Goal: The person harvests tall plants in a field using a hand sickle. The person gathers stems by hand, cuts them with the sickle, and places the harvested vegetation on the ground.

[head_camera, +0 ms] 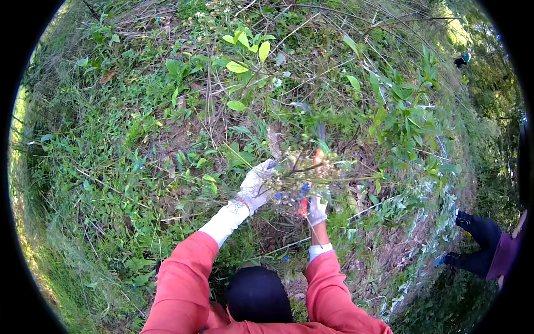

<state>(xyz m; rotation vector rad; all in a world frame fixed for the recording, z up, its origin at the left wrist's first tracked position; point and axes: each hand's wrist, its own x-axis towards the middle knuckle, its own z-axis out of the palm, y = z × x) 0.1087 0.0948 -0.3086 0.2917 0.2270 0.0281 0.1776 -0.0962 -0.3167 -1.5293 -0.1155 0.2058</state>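
My left hand (256, 185), in a whitish glove, is closed around a bunch of weeds with dry, pale flower heads (292, 173); its fingertips are partly hidden. To its right, my gloved right hand (318, 208) grips a hand tool with an orange-red handle (318, 158), partly covered by the stems. A dark, narrow metal part (321, 131) extends beyond the handle, and a blurred grey piece (300, 106) shows past it; the tool looks like a sickle. Loose stems cross in front of the right hand and wrist.
Low green plants (167, 137), dry stalks and a leafy sapling (406, 121) surround the hands on sloping ground. Thin branches (292, 33) cross ahead. A person in dark trousers (479, 229) stands at the far right; another figure (463, 59) is farther off, upper right.
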